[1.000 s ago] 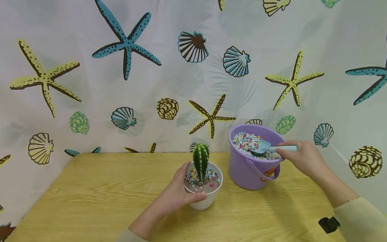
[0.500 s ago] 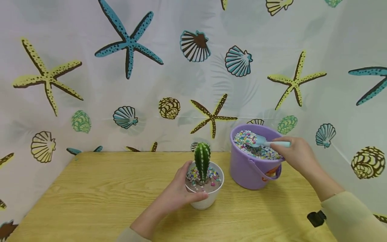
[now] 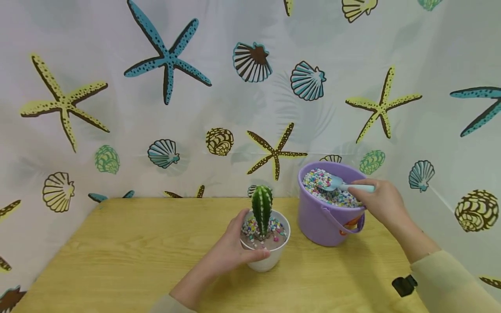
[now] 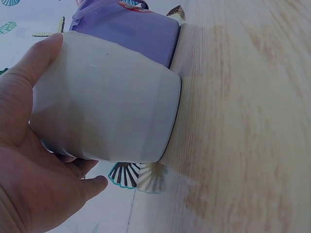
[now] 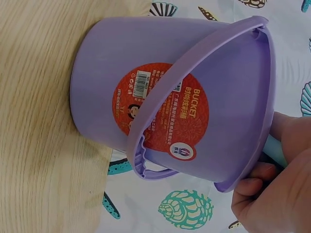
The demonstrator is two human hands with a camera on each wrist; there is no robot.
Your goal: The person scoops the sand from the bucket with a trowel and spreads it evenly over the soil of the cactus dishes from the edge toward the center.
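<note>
Wood-grain surface (image 3: pixel 156 243) before shell-printed cloth (image 3: pixel 188 113): beside the purple bucket (image 3: pixel 318 224), the left grip (image 3: pixel 231 248) clasps a white cactus pot (image 3: pixel 271 259), while the right grip (image 3: pixel 380 201) pinches a pale-blue scoop (image 3: pixel 346 187) among the bucket's pebbles (image 3: pixel 316 178), apparently loading it, a level lift seemingly called for next.

Scoop (image 3: pixel 335 183) has moved left; right hand (image 3: pixel 380 201) too.

Inside one bucket (image 3: pixel 313 224): one scoop (image 3: pixel 335 184), uncountable pebbles (image 3: pixel 316 179); beside it: one pot (image 3: pixel 268 262), one cactus (image 3: pixel 261 211); near it: two hands (image 3: pixel 232 244) (image 3: pixel 380 202); beneath it: one desk (image 3: pixel 156 248).
</note>
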